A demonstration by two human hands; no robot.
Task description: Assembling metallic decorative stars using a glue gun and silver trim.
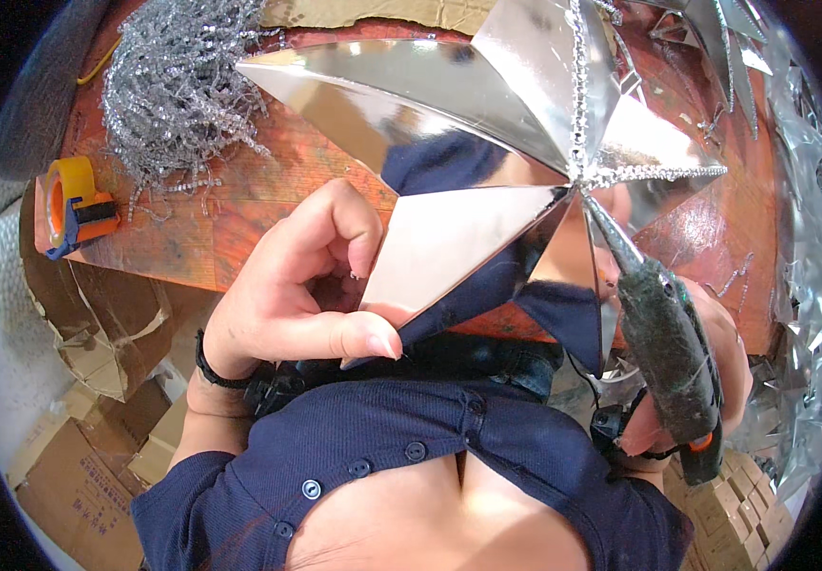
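Your two hands are apart, each closed on something. Your left hand (320, 276) grips the lower left point of the silver star (515, 147), its thumb laid flat on the face near the edge and its fingers curled at the side. Your right hand (725, 343) is wrapped around the dark body of the glue gun (663, 328), which partly hides your fingers. The gun slants up and to the left, and its nozzle (611, 233) ends at the star's centre; it seems to touch there, though from this angle a slight gap is possible.

The star is in front of you, over the near edge of the red-brown bench (182, 243), with its mirror faces reflecting your dark blue top (335, 433). Glittering trim (578, 86) runs along two of its ridges, one from the centre up and one out to the right.

A heap of silver strands (182, 90) lies at the upper left of the bench, and a yellow and blue tape dispenser (79, 214) stands near the left end. At the upper right you have more silver points (715, 43), edged with trim. Crinkled clear plastic (811, 247) hangs at the right, and cardboard boxes (78, 490) sit below left.
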